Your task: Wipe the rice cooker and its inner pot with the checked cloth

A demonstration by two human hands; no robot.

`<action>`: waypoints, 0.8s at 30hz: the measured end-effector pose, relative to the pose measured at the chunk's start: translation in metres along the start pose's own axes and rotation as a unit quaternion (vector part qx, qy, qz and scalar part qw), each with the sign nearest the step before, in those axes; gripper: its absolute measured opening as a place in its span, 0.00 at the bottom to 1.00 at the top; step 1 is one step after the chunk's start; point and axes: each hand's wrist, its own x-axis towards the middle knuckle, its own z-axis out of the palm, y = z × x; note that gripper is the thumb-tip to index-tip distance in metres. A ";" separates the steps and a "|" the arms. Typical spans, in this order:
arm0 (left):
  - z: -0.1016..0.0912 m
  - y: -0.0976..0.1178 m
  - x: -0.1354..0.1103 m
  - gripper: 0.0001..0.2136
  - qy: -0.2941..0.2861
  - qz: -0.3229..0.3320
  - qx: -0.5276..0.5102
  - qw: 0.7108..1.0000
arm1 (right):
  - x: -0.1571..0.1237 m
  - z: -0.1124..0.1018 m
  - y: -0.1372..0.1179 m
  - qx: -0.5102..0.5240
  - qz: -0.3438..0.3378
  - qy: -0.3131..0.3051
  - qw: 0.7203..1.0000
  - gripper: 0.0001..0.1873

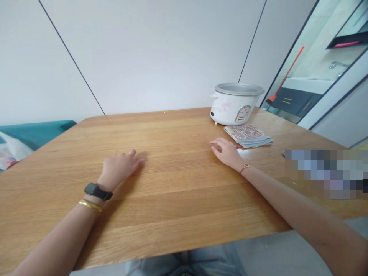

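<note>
My left hand (121, 167) is over the left-middle of the wooden table (172, 214), with thumb and forefinger apart and nothing held. A black wristband and a gold bangle circle that wrist. My right hand (226, 153) reaches in from the right, its fingers loosely bent and apart, also holding nothing. Just beyond it lies a folded patterned cloth (248, 135) with a blue-grey edge. A small red and white item (239, 147), too small to name, shows between the right hand and the cloth. Behind the cloth stands a white rice cooker (234, 107) without a lid.
White wall panels (161, 57) border the table's far side. At the left edge are a teal surface (54, 130) and a white plastic bag (13, 151). A blurred-out patch covers something on the right. Beyond a doorway, an orange-handled broom (289, 73) leans near a sink cabinet (296, 100).
</note>
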 end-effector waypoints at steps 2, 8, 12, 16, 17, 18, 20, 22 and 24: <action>0.007 -0.004 -0.001 0.27 0.050 0.004 -0.036 0.998 | 0.000 0.000 0.000 0.022 0.007 -0.001 1.000 0.14; 0.031 -0.009 0.011 0.18 0.121 0.041 -0.435 0.891 | 0.001 0.001 0.011 0.076 0.087 0.028 0.993 0.18; 0.042 -0.008 0.025 0.17 0.098 -0.026 -0.623 0.775 | 0.011 0.001 0.016 0.074 0.144 -0.024 0.986 0.21; 0.038 -0.011 0.037 0.15 0.030 -0.074 -0.636 0.768 | 0.022 0.003 0.009 -0.002 0.222 -0.069 0.973 0.20; 0.036 -0.011 0.040 0.14 0.007 -0.084 -0.630 0.772 | 0.023 0.003 0.007 -0.019 0.234 -0.068 0.970 0.19; 0.034 -0.011 0.042 0.13 -0.010 -0.093 -0.624 0.776 | 0.023 0.004 0.004 -0.030 0.239 -0.061 0.969 0.19; 0.032 -0.009 0.045 0.13 -0.006 -0.109 -0.619 0.778 | 0.019 0.004 0.002 -0.033 0.232 -0.045 0.971 0.18; 0.034 -0.006 0.045 0.13 0.026 -0.115 -0.620 0.776 | 0.015 0.004 0.001 -0.022 0.210 -0.034 0.977 0.18; 0.037 -0.005 0.045 0.13 0.039 -0.103 -0.620 0.777 | 0.011 0.004 0.002 -0.019 0.192 -0.036 0.981 0.18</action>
